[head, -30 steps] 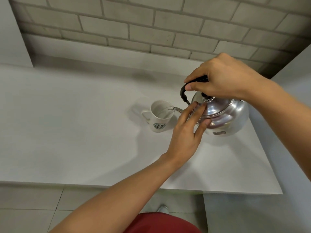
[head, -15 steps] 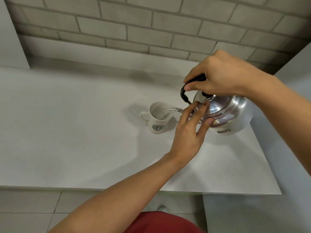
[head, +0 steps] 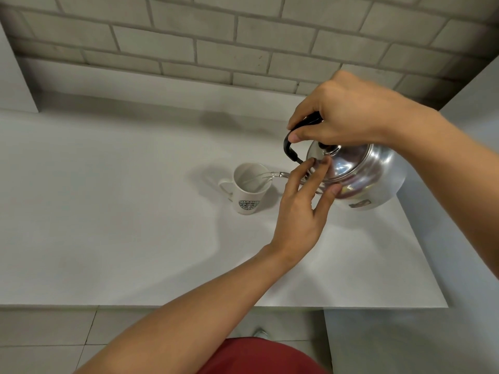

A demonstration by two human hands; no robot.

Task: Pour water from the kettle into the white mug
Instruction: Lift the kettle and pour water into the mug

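A shiny steel kettle (head: 372, 179) hangs tilted to the left above the white counter. My right hand (head: 340, 114) grips its black handle (head: 290, 147) from above. My left hand (head: 305, 209) has its fingers spread, fingertips pressing on the kettle's lid (head: 340, 163). A thin stream of water (head: 263, 176) runs from the spout into the white mug (head: 247, 190), which stands upright on the counter with a green logo facing me and its handle to the left. The spout itself is mostly hidden behind my left fingers.
The white counter (head: 121, 225) ends at a front edge near me and a right edge beside a lower white surface (head: 445, 292). A grey brick wall (head: 216, 41) runs behind. Tiled floor and red clothing show below.
The kettle has tipped further over the mug and shifted slightly right. Both hands kept their hold, and water keeps flowing into the mug.
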